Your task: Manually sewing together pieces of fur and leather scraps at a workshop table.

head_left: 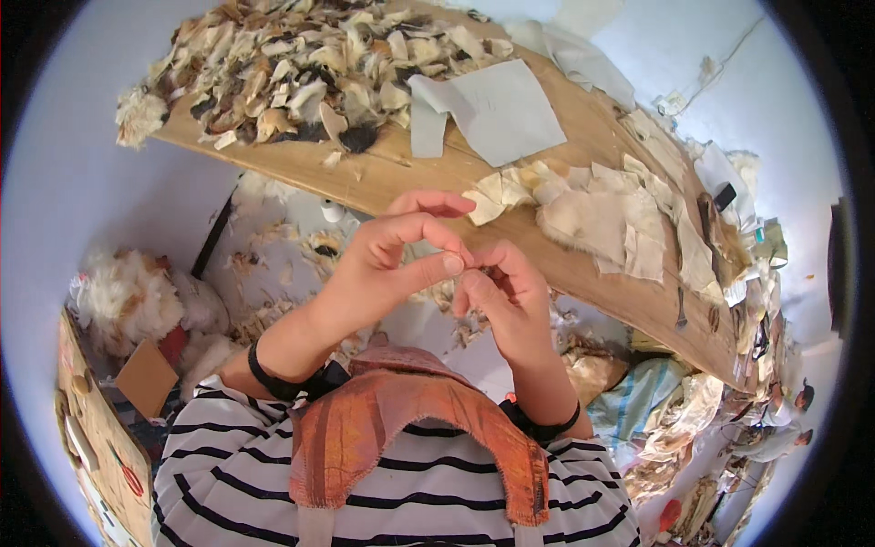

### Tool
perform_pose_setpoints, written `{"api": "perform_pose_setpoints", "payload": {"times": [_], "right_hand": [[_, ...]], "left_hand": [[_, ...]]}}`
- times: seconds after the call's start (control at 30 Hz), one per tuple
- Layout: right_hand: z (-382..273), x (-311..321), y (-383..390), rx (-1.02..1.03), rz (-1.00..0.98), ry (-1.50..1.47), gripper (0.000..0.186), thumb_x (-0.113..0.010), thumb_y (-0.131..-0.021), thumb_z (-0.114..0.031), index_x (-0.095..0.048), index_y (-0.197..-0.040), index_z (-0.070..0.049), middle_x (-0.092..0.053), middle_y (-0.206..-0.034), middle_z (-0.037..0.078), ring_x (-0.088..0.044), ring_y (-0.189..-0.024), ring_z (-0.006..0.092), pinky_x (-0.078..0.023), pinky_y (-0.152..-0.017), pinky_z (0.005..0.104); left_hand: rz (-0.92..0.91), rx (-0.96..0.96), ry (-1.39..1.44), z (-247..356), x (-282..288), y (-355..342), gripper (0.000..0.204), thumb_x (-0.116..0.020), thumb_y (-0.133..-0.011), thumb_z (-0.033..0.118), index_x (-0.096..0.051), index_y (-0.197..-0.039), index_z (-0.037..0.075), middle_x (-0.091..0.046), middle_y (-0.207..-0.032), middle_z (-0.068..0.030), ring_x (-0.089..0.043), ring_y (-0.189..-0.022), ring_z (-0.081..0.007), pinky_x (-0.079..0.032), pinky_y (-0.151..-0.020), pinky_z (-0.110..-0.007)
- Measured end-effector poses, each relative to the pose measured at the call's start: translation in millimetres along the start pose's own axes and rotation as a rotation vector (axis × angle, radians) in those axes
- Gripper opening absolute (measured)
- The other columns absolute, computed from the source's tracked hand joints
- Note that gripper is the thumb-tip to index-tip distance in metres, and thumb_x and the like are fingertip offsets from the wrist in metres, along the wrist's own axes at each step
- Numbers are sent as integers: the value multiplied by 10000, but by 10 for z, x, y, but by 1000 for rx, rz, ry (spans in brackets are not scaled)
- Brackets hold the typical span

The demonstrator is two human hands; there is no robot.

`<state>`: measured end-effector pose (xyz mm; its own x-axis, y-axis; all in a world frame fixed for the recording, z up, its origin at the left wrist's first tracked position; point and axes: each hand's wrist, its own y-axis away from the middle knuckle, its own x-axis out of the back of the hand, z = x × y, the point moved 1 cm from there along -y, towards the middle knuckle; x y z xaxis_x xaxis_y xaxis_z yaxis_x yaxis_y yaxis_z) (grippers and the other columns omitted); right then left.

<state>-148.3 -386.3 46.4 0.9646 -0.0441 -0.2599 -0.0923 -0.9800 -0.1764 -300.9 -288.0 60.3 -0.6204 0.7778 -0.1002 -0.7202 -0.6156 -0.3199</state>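
We look down at a person's two bare hands, raised together near the middle of the view, in front of the near edge of a long wooden bench. The left hand bends inward, its thumb and forefinger brought together at the tips, its upper fingers loosely curved. The right hand meets it there, fingers curled and thumb tip close to the left one. We cannot tell whether the fingers are grasping anything between them — any such thing is too small to make out.

Just beyond the hands, some pale hide scraps lie at the bench's edge. To the right of these we see larger cream hide pieces, overlapping one another. Farther back lie grey-white paper sheets, and at the upper left a broad heap of fur scraps in cream, brown and black.

The person wears a striped shirt, an orange-red patterned garment over the chest, and a dark band at each wrist. At the left we find a fluffy white fur bundle; below it, red-handled scissors rest on a wooden surface. A blue-and-white sack sits under the bench at the right.
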Motion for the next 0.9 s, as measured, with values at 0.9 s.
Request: {"api": "perform_pose_setpoints", "payload": {"times": [0.9], "right_hand": [[-193, -66, 79, 438, 218, 667, 221, -781, -792, -36, -703, -997, -64, -639, -711, -2, -508, -546, 32, -377, -484, 198]], "left_hand": [[145, -257, -649, 168, -27, 89, 68, -750, -813, 113, -693, -844, 90, -662, -809, -26, -601, -786, -208, -408, -786, -322]]}}
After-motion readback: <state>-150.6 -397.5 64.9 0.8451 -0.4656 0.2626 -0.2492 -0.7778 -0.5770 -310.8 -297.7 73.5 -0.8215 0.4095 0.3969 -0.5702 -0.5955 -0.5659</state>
